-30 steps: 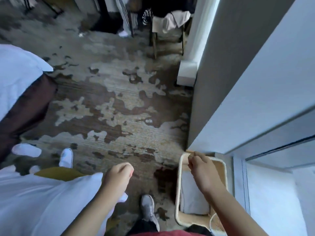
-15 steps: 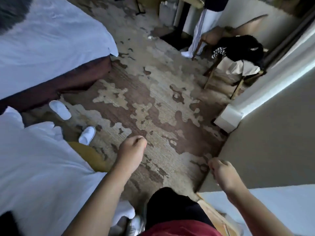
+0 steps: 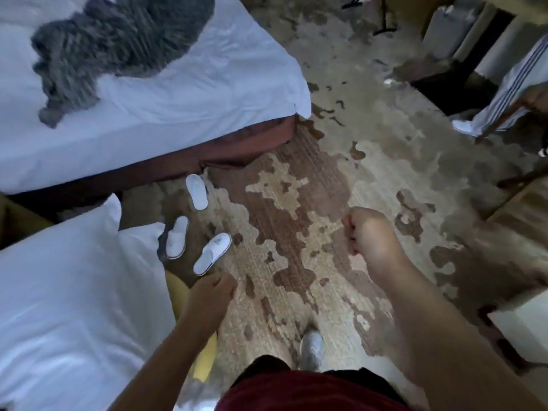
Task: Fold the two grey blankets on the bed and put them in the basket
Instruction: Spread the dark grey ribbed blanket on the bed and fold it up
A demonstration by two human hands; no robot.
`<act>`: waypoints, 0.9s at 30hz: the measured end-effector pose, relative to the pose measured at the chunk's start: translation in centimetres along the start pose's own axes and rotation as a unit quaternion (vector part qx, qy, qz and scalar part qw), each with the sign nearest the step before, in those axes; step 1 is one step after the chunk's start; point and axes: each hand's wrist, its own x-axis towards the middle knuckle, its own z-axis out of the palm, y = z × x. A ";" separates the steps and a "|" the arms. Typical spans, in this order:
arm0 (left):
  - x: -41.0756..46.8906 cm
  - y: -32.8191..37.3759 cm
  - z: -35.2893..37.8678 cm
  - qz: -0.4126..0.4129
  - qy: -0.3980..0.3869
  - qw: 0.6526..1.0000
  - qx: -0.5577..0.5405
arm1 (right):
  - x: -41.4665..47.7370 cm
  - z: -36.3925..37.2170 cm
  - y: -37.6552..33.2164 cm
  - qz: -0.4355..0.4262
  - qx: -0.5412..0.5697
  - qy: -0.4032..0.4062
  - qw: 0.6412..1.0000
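Fingers (image 3: 351, 232) far from blanket (image 3: 118, 40)

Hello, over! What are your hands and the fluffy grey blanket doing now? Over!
Both hands, left and right, fisted, empty. Grey blanket unfolded on bed. Slippers on floor between.

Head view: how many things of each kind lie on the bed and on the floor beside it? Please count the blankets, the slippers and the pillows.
Grey blanket on the bed: 1
White slippers on the carpet: 3
White pillows: at least 1, maybe 2 overlapping
Total: 5 or 6
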 end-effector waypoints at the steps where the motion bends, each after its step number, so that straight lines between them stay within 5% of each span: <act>1: 0.4 2.3 0.6 0.006 0.001 1.000 0.000 | 1.9 -0.9 -1.4 0.017 0.003 0.008 1.000; 7: 6.4 12.0 5.3 0.007 -0.006 1.000 -0.020 | 9.4 -5.6 -8.4 0.109 -0.034 -0.023 0.993; 17: 30.9 34.8 21.1 0.102 -0.162 0.981 -0.025 | 26.3 -16.9 -6.5 0.086 -0.071 0.063 0.992; 22: 42.1 46.5 25.1 0.144 -0.244 0.959 0.008 | 34.5 -19.0 -13.0 0.106 -0.035 0.124 0.986; 27: 52.3 52.0 25.3 0.156 -0.244 0.956 0.047 | 45.3 -17.5 -20.9 0.107 -0.084 0.086 0.987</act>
